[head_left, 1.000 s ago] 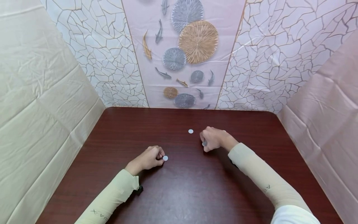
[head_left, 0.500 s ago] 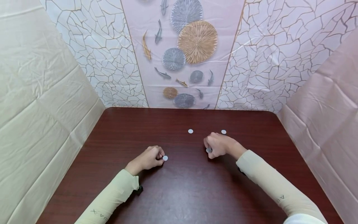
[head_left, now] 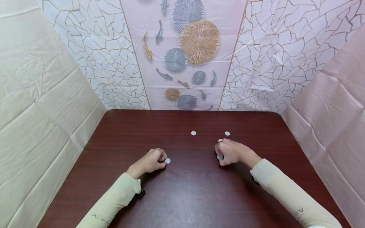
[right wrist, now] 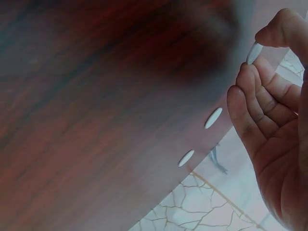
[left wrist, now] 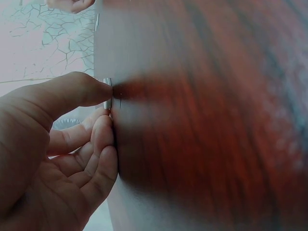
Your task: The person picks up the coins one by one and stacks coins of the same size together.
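My left hand [head_left: 149, 163] is low on the table's left half, its thumb and fingertips pinching a small round white disc [head_left: 168, 161]. Seen edge-on in the left wrist view, that disc [left wrist: 107, 93] stands between the thumb tip and the fingers, right at the tabletop. Over on the right side, my right hand [head_left: 232, 152] pinches a similar disc [head_left: 220, 157], shaded grey in the head view. The right wrist view shows this disc [right wrist: 254, 52] tilted between thumb and fingertips. Just beyond the right knuckles, another white disc [head_left: 220, 140] is partly hidden by the hand.
Two more white discs lie farther back: one near the middle [head_left: 193, 133], and a second disc [head_left: 227, 133] beyond the right hand. The dark red-brown wooden table [head_left: 182, 196] ends at a patterned cloth backdrop [head_left: 185, 63], with plain cloth on both sides.
My right hand has moved right and toward me with its disc. Two white discs have come into view beyond it, one at its knuckles. The left hand has stayed in place.
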`<state>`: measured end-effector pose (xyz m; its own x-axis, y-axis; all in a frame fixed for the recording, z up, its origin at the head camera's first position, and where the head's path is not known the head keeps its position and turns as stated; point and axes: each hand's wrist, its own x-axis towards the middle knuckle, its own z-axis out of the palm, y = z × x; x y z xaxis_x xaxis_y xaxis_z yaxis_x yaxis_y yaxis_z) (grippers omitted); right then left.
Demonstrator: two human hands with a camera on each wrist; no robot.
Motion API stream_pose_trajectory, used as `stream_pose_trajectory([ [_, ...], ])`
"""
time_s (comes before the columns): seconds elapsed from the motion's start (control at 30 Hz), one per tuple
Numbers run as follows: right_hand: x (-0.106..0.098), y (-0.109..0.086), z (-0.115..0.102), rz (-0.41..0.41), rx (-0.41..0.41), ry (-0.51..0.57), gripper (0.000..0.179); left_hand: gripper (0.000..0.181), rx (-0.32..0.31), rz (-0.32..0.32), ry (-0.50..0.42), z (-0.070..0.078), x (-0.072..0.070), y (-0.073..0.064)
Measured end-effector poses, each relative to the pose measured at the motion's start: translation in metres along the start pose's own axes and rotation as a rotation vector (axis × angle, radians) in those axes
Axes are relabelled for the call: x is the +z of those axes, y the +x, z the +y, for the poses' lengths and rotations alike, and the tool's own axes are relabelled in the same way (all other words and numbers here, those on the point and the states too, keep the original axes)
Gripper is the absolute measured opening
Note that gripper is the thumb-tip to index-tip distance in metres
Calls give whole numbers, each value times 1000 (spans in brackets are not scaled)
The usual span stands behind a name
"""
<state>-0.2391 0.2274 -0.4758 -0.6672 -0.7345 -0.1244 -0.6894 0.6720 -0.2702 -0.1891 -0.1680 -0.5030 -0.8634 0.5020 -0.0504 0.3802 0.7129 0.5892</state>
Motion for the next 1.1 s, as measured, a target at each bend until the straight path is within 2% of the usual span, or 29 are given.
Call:
stream_pose_trajectory([
  [0.6,8,-36,13,27,67,28,18,12,-5,0,4,-1,2,1],
  [1.1,10,-40,16,50,97,32,12,12,-1,2,2,-1,2,1],
])
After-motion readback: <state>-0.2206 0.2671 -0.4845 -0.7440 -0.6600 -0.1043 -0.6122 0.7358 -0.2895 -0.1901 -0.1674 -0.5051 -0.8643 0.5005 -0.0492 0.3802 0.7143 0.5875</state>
